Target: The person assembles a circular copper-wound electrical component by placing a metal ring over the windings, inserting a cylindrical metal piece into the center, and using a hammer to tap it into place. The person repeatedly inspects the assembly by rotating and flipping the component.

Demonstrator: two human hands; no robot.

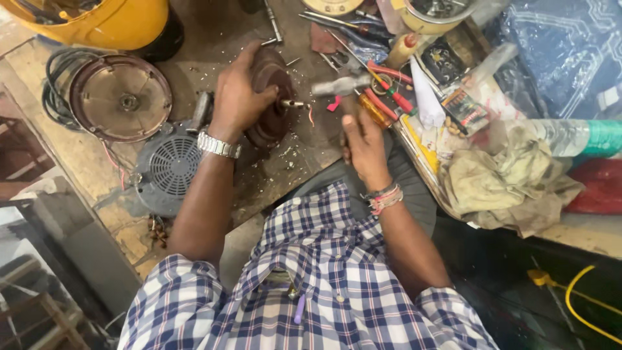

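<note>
— Nearest the camera, what do you make out?

— Plaid shirt sleeves, then two bare forearms reaching out to the dark brown motor rotor [273, 97], which stands on edge on the littered surface [304, 152]. Everything else I'll place from that rotor.

— Who has hold of it?

— The left hand [238, 97], wearing a metal wristwatch [219, 145]. Its fingers are clamped over the rotor's near-left rim, holding it upright. A short steel shaft [293, 103] sticks out of the rotor's right face.

— And the other hand?

— The right hand [364, 144] sits right of the rotor and a little nearer, fingers closed round a hammer handle. The hammer [342, 87] head is blurred, level with the shaft tip and just right of it.

— How far along does it look?

— My judgement: mid-way. The housing is already apart: a grey vented end cover [170, 165] lies left of the rotor and nearer, and a round brown end plate [121, 97] lies further left. The shaft is still seated in the rotor, so that part is not finished. Metal chips are scattered round the rotor's foot.

— Beyond it?

— Right of the rotor, red-handled pliers [387, 91] and screwdrivers, then a crumpled rag [512, 178]. Far left and beyond, a yellow helmet [110, 23].
</note>
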